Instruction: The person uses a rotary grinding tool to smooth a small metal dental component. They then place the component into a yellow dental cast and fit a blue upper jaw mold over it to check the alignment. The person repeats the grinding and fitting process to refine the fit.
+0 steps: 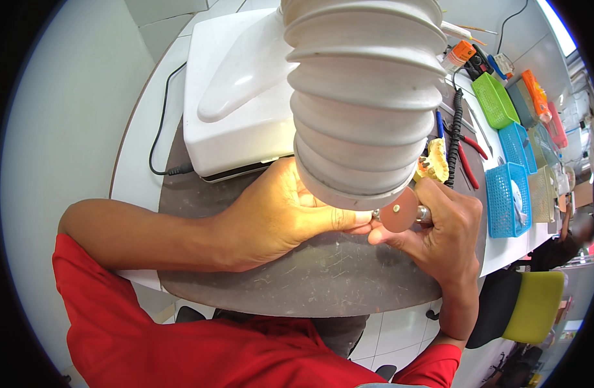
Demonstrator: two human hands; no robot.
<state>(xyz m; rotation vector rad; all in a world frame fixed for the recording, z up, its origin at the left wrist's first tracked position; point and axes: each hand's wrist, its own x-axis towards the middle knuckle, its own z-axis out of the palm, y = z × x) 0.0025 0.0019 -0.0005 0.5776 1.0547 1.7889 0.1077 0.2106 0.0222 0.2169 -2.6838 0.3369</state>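
My right hand (452, 223) is closed round a metal rotary handpiece (424, 215). On the handpiece's end sits a reddish-brown round disc (400, 218) with a small pale hub in its middle. Facing it, my left hand (290, 210) pinches a tiny shiny metal piece (375, 213) between thumb and fingers, right beside the disc's left edge. Most of that piece is hidden, so its kind does not show. The fingertips of both hands are close together below a wide white corrugated hose (365, 103), whose mouth covers part of the left fingers.
Behind my left hand stands a white machine housing (239, 139) with a black cable (156, 145). Beyond my right hand are a yellowish dental model (435, 163), a coiled black cord (455, 129) and red-handled pliers (467, 165). Blue (508, 205) and green (495, 100) baskets line the right side.
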